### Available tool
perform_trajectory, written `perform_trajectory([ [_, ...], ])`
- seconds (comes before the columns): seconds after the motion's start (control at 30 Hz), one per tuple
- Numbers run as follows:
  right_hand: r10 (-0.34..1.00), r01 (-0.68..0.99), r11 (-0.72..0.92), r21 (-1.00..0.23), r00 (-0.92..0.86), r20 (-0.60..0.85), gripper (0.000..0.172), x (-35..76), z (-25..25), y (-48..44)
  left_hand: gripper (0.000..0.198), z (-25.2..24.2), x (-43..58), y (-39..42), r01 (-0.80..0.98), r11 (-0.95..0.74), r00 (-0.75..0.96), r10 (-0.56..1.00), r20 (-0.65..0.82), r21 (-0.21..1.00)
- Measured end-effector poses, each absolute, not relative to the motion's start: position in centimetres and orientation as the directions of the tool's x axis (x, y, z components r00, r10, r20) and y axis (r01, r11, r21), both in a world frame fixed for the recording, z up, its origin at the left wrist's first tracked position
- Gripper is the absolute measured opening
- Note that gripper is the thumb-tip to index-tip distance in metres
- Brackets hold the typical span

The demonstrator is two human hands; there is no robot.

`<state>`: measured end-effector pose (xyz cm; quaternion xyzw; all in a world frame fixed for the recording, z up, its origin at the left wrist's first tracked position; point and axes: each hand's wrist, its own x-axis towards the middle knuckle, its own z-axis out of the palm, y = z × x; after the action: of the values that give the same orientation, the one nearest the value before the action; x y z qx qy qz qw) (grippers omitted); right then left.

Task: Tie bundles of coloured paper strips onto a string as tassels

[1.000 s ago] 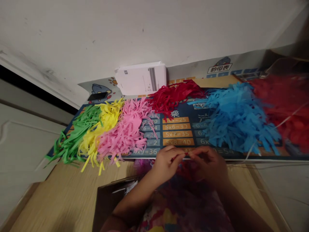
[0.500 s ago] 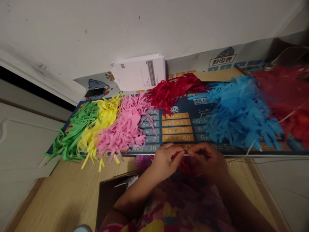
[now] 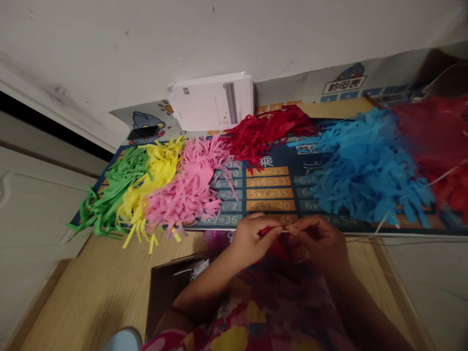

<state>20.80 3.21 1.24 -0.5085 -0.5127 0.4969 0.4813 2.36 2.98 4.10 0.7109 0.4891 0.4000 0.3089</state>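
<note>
Left hand (image 3: 252, 239), grip closed on red paper strip (image 3: 266, 230); right hand (image 3: 316, 243), fingertips (image 3: 291, 228) pinching what looks like pale thread (image 3: 280, 231) running from strip. Both hands at near edge of multiplication mat (image 3: 268, 192). Shredded pink paper (image 3: 185, 187) heaped on mat to left, shredded blue paper (image 3: 369, 170) to right. Best kept: pinch near fingertips, thread taut, wrists steady, strip clear of heaps

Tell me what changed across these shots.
The left hand and right hand have drawn slightly apart, and a red paper strip now shows between them. A pale blue object has come into view at lower left. The piles of coloured paper strips stayed as they were.
</note>
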Motion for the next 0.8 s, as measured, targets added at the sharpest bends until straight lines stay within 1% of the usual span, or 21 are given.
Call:
perform_trajectory([
  [0.1,1.000,0.050,-0.010,-0.999,-0.020,-0.011,0.024,20.9,1.0,3.1,0.015,4.1,2.5,3.1,0.451,-0.363,0.226,0.930,0.288,0.815],
  [0.27,0.999,0.204,0.051,-0.978,-0.005,0.051,0.022,21.3,0.3,2.8,0.018,4.0,2.4,3.0,0.511,-0.454,0.282,0.891,0.357,0.730],
  [0.37,0.995,0.277,0.100,-0.956,-0.024,0.098,0.019,21.6,0.0,2.8,0.022,4.2,2.2,2.9,0.535,-0.494,0.361,0.867,0.343,0.686],
  [0.47,0.989,0.304,0.146,-0.941,-0.040,0.141,0.018,21.7,0.0,3.0,0.022,4.5,2.0,2.7,0.528,-0.475,0.410,0.869,0.278,0.704],
  [0.63,0.977,0.323,0.201,-0.925,-0.128,0.168,0.014,21.4,0.3,3.2,0.019,4.5,1.9,2.6,0.502,-0.354,0.360,0.915,0.182,0.789],
  [0.7,0.975,0.284,0.191,-0.940,-0.164,0.149,0.014,21.3,0.4,3.2,0.018,4.3,1.9,2.6,0.484,-0.341,0.364,0.916,0.170,0.806],
  [0.8,0.974,0.208,0.166,-0.964,-0.185,0.128,0.012,21.3,0.7,3.4,0.014,4.1,1.8,2.7,0.465,-0.367,0.352,0.912,0.212,0.806],
])
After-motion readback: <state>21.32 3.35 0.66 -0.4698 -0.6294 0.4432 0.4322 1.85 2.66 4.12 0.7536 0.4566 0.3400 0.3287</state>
